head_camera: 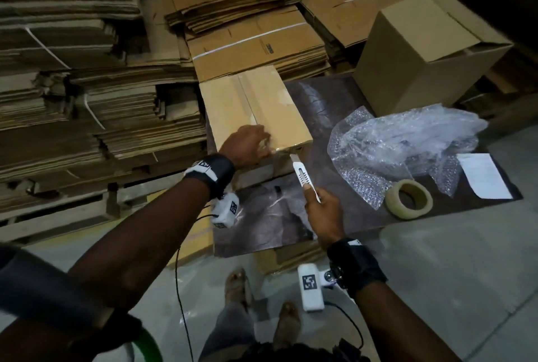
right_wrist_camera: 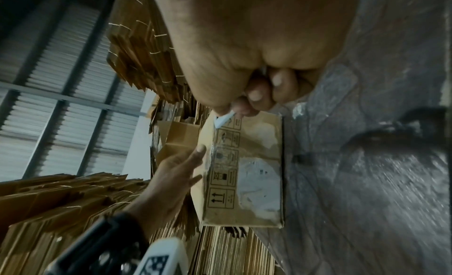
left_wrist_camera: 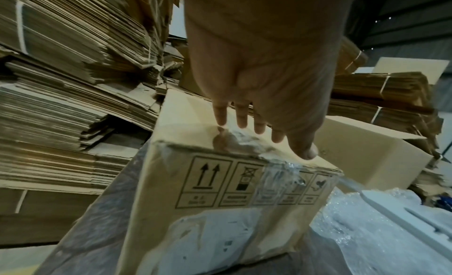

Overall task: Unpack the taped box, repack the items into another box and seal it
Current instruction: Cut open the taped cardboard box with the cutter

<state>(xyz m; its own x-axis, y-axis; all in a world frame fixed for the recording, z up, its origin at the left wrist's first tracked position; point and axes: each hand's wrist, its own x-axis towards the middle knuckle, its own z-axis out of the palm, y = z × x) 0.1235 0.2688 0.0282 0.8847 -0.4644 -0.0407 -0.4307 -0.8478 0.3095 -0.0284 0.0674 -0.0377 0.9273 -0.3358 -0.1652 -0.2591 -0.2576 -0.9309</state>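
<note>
The taped cardboard box [head_camera: 256, 108] lies on a dark mat, clear tape running along its top seam. My left hand [head_camera: 247, 143] presses flat on the box top by the near edge, its fingers [left_wrist_camera: 242, 118] straight above the printed handling symbols on the box [left_wrist_camera: 220, 211]. My right hand [head_camera: 320, 210] grips a white box cutter [head_camera: 301, 175], whose blade tip touches the near right top corner of the box. In the right wrist view, the right hand [right_wrist_camera: 257, 89] curls round the cutter [right_wrist_camera: 223, 119] at the edge of the box [right_wrist_camera: 257, 163]. An open, empty-looking box [head_camera: 422, 50] stands at the back right.
Bubble wrap [head_camera: 407, 140], a tape roll [head_camera: 409, 198] and a white sheet of paper [head_camera: 484, 175] lie on the mat [head_camera: 329, 105] to the right. Tall stacks of flattened cartons [head_camera: 72, 85] fill the left and back. Bare concrete floor [head_camera: 451, 260] lies near my feet.
</note>
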